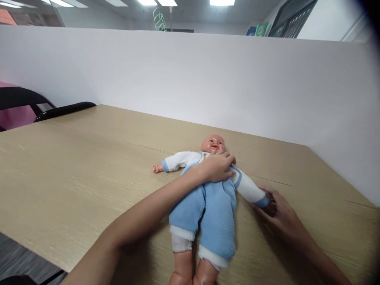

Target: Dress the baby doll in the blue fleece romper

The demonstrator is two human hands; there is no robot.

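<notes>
A baby doll (218, 215) in a fluffy blue and white outfit lies face up, its head away from me and its bare lower legs toward me. Across its upper chest, just below the chin, rests my left hand (218, 165), fingers curled over the shoulder at the right. My right hand (279, 209) is closed around the end of the doll's white sleeve (249, 188), at the blue cuff; the doll's hand there is mostly hidden by my fingers. The doll's other arm (179, 160) stretches out to the left, with its small hand showing.
The doll lies on a wood-grain table (89, 178) with thin seams across its top. Behind it rises a white partition (190, 75). A black and pink chair (23, 99) stands at the far left. Grey floor (18, 257) shows past the table's lower left edge.
</notes>
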